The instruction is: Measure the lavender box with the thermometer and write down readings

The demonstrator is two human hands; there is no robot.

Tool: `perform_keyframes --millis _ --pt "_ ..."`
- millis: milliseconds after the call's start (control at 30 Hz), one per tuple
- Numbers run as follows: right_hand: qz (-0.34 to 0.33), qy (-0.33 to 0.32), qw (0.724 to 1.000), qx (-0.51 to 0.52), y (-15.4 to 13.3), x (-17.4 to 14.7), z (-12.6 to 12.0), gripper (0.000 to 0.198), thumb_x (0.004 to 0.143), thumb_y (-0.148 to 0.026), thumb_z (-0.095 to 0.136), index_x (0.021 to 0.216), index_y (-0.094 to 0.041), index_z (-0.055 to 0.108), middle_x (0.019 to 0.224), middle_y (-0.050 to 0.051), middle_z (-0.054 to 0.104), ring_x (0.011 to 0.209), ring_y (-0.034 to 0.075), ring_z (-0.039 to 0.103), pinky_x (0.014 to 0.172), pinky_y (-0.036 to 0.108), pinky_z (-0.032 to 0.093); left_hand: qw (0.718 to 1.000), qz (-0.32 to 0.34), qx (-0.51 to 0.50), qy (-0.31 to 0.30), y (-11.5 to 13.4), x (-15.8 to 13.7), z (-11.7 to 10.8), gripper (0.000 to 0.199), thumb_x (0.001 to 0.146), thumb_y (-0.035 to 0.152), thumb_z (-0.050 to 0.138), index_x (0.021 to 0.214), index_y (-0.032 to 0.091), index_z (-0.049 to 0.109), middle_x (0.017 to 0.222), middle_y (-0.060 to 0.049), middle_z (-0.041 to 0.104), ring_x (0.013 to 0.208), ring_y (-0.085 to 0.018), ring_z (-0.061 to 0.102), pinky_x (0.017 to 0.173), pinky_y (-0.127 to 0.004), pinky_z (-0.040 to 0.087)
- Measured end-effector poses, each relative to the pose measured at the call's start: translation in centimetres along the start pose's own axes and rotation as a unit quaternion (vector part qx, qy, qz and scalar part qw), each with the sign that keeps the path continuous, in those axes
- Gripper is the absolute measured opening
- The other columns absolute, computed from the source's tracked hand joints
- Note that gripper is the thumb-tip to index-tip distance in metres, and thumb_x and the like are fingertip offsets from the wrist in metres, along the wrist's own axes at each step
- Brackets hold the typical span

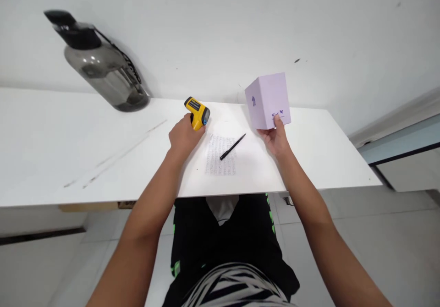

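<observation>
And here, at the centre of the frame, the left hand (184,135) is wrapped around the handle of the yellow thermometer (195,111), its head angled toward the upper left, above the white table (309,151). Over to the right of centre, the right hand (276,141) pinches the purple item (273,98) by its lower edge, thumb in front, fingers beneath and behind. Two of its faces show, marked in dark purple; it could be a booklet or a box, the angle doesn't settle it. Between the hands, mid-frame, lies the written sheet (212,162), the black pen (233,147) slanting across it. Upper left, the grey bottle (106,71) stands near the wall (213,32), black lid on top.
</observation>
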State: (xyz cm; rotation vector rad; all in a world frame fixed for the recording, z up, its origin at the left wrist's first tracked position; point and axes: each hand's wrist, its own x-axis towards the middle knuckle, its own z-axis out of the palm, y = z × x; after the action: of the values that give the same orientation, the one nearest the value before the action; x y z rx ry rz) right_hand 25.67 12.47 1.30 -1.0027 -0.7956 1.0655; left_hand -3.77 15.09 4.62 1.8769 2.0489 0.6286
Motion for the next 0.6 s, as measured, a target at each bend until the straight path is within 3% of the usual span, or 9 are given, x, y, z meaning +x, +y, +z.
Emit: perform_keyframes --millis 100,233,333,433,600 --pt "-0.085 0.072 0.992 -0.066 1.5 1.5 -1.5 0.097 0.065 -0.061 0.083 0.145 -0.036 0.034 0.149 0.009 0.050 0.134 0.026 0.056 0.108 0.050 0.053 0.999 0.006 0.033 0.001 -0.4 0.3 0.5 0.059 0.086 0.048 0.065 0.138 0.025 0.052 0.129 -0.012 0.071 0.118 -0.036 0.065 0.091 -0.045 0.053" --pt "-0.138 0.118 0.968 -0.174 2.7 2.3 -2.7 0.107 0.061 -0.054 0.085 0.150 -0.034 0.028 0.154 0.012 0.039 0.136 0.029 0.052 0.111 0.051 0.049 0.999 -0.027 0.046 -0.006 -1.0 0.7 1.0 0.081 0.082 0.058 0.069 0.147 0.018 0.042 0.135 -0.018 0.067 0.121 -0.037 0.065 0.092 -0.044 0.052" --pt "-0.190 0.129 0.932 -0.280 2.9 2.1 -2.8 0.106 0.062 -0.047 0.085 0.151 -0.034 0.029 0.154 0.012 0.032 0.146 0.031 0.040 0.117 0.052 0.042 0.997 -0.018 0.068 -0.008 -1.2 0.9 1.1 0.065 0.086 0.062 0.062 0.134 0.019 0.055 0.128 -0.018 0.070 0.115 -0.035 0.067 0.088 -0.041 0.052" --pt "-0.191 0.131 0.903 -0.362 3.1 1.7 -2.6 0.103 0.065 -0.043 0.084 0.152 -0.036 0.029 0.148 0.010 0.032 0.146 0.033 0.036 0.118 0.056 0.040 0.995 0.002 0.099 -0.010 -1.1 0.8 1.1 0.056 0.090 0.061 0.057 0.127 0.020 0.060 0.124 -0.016 0.072 0.113 -0.035 0.067 0.087 -0.041 0.051" --pt "-0.159 0.129 0.898 -0.389 3.3 1.1 -1.8 0.101 0.067 -0.039 0.084 0.151 -0.034 0.030 0.143 0.011 0.029 0.142 0.034 0.038 0.120 0.056 0.037 0.988 0.023 0.152 -0.008 -0.6 0.3 0.9 0.059 0.088 0.062 0.057 0.131 0.022 0.061 0.126 -0.016 0.072 0.122 -0.039 0.060 0.100 -0.050 0.044"
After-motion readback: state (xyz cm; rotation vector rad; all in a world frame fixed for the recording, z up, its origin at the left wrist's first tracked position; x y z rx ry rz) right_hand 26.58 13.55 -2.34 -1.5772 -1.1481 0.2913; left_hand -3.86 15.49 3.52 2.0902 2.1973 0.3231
